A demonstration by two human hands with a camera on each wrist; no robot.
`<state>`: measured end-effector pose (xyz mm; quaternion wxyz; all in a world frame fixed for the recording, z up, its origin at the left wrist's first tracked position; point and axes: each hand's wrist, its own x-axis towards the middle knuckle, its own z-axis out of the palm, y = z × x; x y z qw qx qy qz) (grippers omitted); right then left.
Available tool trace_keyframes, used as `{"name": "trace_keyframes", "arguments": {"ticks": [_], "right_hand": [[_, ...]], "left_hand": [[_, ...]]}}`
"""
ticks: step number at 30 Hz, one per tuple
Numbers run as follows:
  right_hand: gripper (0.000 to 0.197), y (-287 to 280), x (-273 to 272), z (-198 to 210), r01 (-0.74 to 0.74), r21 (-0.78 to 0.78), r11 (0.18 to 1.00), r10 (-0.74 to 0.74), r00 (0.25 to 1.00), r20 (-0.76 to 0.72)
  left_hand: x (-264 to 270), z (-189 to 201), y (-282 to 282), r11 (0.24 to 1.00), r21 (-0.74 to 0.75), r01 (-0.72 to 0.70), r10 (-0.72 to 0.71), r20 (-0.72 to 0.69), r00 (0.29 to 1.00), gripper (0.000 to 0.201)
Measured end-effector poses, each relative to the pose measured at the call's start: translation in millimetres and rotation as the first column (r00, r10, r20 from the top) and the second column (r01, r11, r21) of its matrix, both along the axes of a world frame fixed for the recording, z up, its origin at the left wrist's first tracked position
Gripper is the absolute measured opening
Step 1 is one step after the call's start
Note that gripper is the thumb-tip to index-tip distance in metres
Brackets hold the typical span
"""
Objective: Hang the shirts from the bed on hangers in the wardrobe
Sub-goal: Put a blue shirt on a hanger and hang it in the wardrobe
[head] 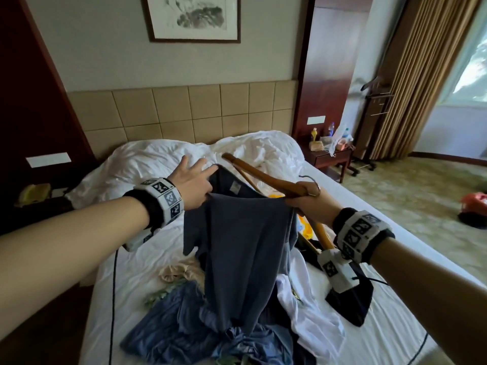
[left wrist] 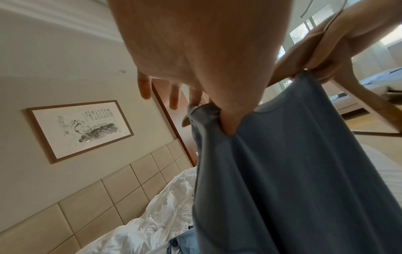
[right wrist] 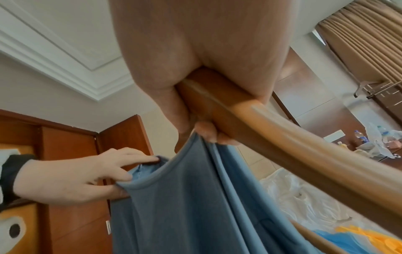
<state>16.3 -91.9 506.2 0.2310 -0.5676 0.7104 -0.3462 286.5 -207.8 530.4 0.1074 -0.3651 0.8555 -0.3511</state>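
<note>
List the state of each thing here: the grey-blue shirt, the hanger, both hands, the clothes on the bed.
Grey-blue shirt: held up by its neckline, not on the hanger.
Wooden hanger: gripped, outside the shirt.
Left hand: pinches the collar.
Right hand: grips hanger and collar.
Other clothes: heaped on the bed.

Slate-blue T-shirt [head: 245, 248] held up by its collar, hem trailing on the bed; wooden hanger [head: 274, 180], metal hook at 3 o'clock, tilted behind the neckline.
</note>
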Motion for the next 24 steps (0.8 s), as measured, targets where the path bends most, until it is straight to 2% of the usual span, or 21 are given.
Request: {"name": "trace_keyframes", "arguments": {"ticks": [3,5,8,10,12,14,18,21,24], "right_hand": [[0.011,0.6,2.1,11.7,0.015,-0.148,0.989,0.009,0.987,0.160],[0.014,1.5,4.9,23.6,0.044,-0.292,0.955,0.046,0.955,0.293],[0.023,3.6,16.6,44.1,0.086,-0.465,0.881,0.174,0.856,0.487],[0.030,6.4,28.2,56.5,0.086,-0.545,0.834,0.280,0.785,0.553],[0.018,7.0,40.6,63.7,0.075,-0.568,0.819,0.352,0.717,0.602],[0.008,5.6,53.6,65.0,0.050,-0.558,0.829,0.388,0.668,0.635],[0.008,-1.8,67.4,53.5,0.014,-0.533,0.846,0.386,0.673,0.630],[0.009,-6.1,68.3,48.5,0.016,-0.516,0.857,0.385,0.646,0.660],[0.005,-9.7,67.4,54.8,0.011,-0.529,0.848,0.439,0.545,0.714]], "left_hand": [[-1.4,1.5,-8.0,0.999,-0.037,-0.004,0.006,0.049,0.999,0.027],[1.9,1.4,-15.1,0.995,-0.093,0.031,-0.022,0.095,0.995,0.027],[5.9,0.0,-19.6,0.981,-0.139,0.137,-0.121,0.120,0.985,0.026],[6.5,-0.2,-17.7,0.969,-0.145,0.202,-0.185,0.124,0.975,0.017],[6.6,1.6,-14.4,0.950,-0.154,0.272,-0.253,0.130,0.959,0.007],[8.1,2.7,-13.8,0.925,-0.147,0.350,-0.337,0.106,0.936,0.014],[19.3,6.5,-13.9,0.857,-0.168,0.488,-0.489,0.040,0.872,0.029],[35.2,9.7,-12.7,0.838,-0.189,0.511,-0.516,0.026,0.856,0.025],[48.1,12.0,-12.0,0.833,-0.225,0.506,-0.506,0.059,0.860,0.019]]}}
